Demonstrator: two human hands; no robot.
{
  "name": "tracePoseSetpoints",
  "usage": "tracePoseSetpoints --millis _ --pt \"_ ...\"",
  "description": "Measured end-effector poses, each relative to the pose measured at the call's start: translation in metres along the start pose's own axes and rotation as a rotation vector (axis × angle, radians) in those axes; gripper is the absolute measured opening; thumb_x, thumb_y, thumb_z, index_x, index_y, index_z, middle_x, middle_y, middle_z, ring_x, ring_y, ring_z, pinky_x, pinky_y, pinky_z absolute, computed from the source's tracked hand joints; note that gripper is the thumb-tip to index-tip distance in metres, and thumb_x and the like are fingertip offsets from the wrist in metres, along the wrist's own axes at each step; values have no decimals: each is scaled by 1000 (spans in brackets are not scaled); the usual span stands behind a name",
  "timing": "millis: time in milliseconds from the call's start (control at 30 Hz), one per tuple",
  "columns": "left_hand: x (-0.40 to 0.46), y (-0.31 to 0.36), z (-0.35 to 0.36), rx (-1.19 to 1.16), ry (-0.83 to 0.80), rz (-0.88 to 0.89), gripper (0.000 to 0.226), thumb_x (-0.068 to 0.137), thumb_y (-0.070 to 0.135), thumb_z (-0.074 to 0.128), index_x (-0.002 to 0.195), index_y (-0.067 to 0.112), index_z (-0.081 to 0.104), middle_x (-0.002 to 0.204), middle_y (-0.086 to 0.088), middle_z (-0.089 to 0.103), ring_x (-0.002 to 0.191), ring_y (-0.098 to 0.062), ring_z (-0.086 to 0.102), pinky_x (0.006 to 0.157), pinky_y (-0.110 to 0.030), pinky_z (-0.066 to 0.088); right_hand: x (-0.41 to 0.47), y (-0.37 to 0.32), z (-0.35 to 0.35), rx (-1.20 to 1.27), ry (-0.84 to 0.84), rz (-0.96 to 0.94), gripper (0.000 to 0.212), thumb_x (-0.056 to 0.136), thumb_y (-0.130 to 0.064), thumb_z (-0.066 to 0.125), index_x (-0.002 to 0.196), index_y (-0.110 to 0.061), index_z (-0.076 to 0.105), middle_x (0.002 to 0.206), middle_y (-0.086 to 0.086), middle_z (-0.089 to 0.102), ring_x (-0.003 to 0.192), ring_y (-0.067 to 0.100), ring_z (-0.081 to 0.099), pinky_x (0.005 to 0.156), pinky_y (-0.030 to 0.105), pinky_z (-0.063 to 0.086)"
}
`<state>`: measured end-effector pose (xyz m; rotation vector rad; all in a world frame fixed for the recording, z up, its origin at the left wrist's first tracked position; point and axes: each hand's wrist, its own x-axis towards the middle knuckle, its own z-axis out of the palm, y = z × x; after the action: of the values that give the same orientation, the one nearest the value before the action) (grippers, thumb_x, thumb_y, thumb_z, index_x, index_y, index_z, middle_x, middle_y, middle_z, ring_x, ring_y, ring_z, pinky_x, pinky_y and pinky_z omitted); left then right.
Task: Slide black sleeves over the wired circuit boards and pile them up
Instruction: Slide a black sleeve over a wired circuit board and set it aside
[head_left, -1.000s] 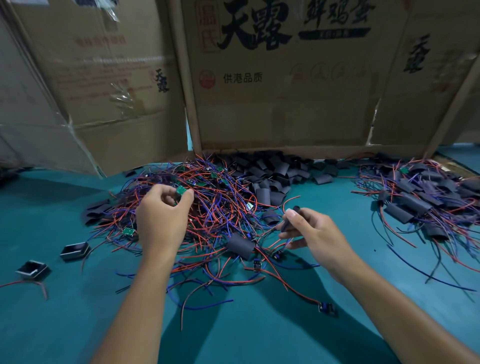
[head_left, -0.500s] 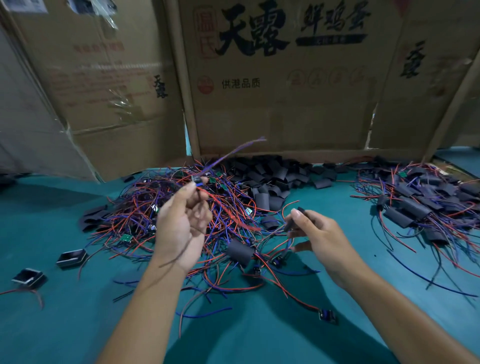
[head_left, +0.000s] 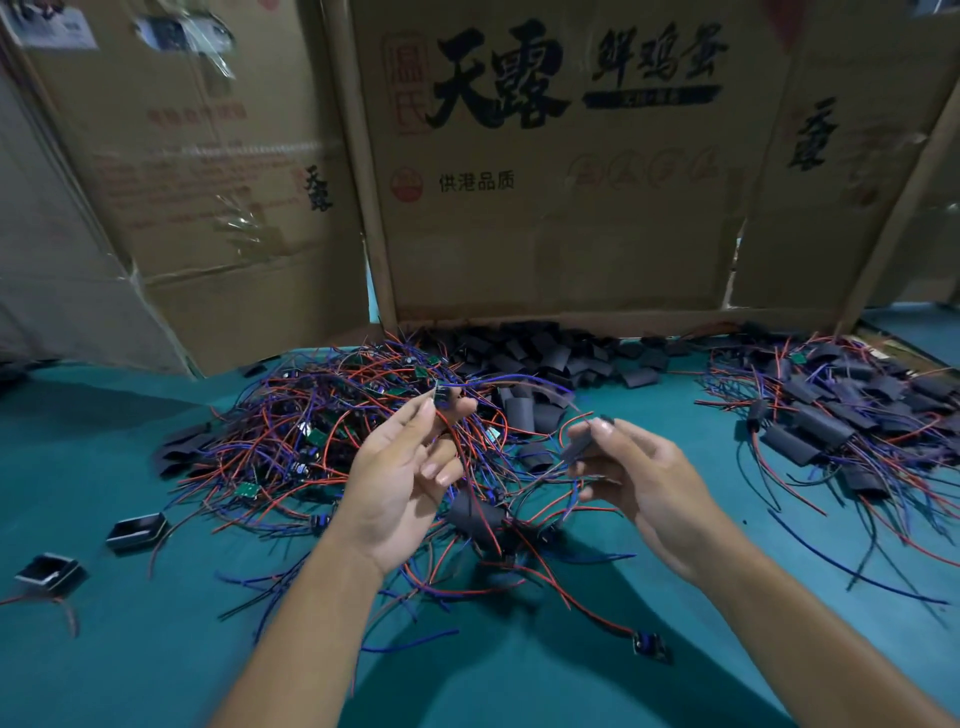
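My left hand (head_left: 400, 483) is raised above the tangle of bare wired boards (head_left: 322, 441) and pinches a small circuit board (head_left: 443, 396) at its fingertips, its red and blue wires trailing right. My right hand (head_left: 644, 483) pinches a flat black sleeve (head_left: 579, 444) between thumb and fingers, a short way right of the board. Loose black sleeves (head_left: 540, 358) lie heaped at the back against the cardboard. Sleeved boards (head_left: 841, 421) form a pile on the right.
Cardboard boxes (head_left: 561, 182) wall off the back of the teal table (head_left: 104, 649). Two small black open housings (head_left: 136, 530) (head_left: 48, 571) sit at the left. One sleeved board (head_left: 475, 514) and a stray board (head_left: 649, 645) lie near my forearms.
My left hand lifted a board out of the tangle and turned palm-up, moving right. My right hand, still holding the sleeve, rose toward it.
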<state>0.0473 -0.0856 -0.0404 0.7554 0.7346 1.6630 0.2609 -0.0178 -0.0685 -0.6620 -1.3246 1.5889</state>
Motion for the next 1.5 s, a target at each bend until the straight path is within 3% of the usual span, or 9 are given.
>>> tracePoseSetpoints --millis 167,267,533,700,833,1000,1133,1300,1500 --pt "-3 -2 10 -14 -14 46 14 94 15 49 104 10 57 88 -7 62 47 -9 31 44 -19 31 -15 1 13 -188 -398 -13 34 90 -36 64 111 -9 68 110 18 69 94 22 65 82 34 54" --pt "-4 -4 13 165 -35 99 27 97 10 45 119 2 58 82 -5 55 48 -9 30 43 -20 28 -17 0 23 -68 -350 -93 41 88 -34 64 118 -7 66 123 21 64 107 26 62 96 40 51" --pt "-11 -8 12 839 -267 217 14 98 15 58 102 22 70 74 11 64 64 2 54 61 -7 40 -10 -19 24 476 -184 -35 59 71 -43 83 113 -5 67 135 24 55 132 34 49 106 48 44" --pt "-14 -1 12 1036 -364 129 12 94 32 59 99 32 70 88 3 70 86 -18 63 81 -31 48 -9 -20 22 508 -191 5 51 78 -43 77 112 -7 68 133 21 58 128 34 50 102 47 47" --pt "-15 0 2 1453 -299 75 18 88 52 63 103 62 59 109 20 56 116 -9 37 99 -25 29 -11 -17 22 405 -170 -20 38 89 -37 56 109 -8 71 123 16 65 125 31 54 106 49 41" --pt "-18 -18 27 959 -362 99 24 88 41 67 101 22 71 95 5 75 95 -8 69 80 -19 51 -16 -16 29 263 -165 -63 55 82 -43 69 113 3 66 117 27 62 105 37 52 87 44 41" --pt "-18 -34 35 778 -260 103 16 89 27 69 90 11 71 71 -5 72 62 -6 60 62 -15 44 -17 -21 30 175 -201 -106 68 80 -46 72 115 11 61 104 30 57 83 31 49 63 35 43" --pt "-15 -25 24 861 -290 85 13 93 21 65 86 15 74 79 -7 76 68 -15 58 62 -22 42 -14 -33 14 164 -132 -159 46 85 -35 60 107 5 67 119 28 62 98 26 59 91 35 49" --pt "-18 -29 32 575 -264 57 23 85 22 65 101 6 68 78 -15 74 71 -18 69 67 -23 54 -17 -23 20 126 -212 -150 54 83 -35 70 116 7 63 111 33 62 93 32 56 83 38 48"
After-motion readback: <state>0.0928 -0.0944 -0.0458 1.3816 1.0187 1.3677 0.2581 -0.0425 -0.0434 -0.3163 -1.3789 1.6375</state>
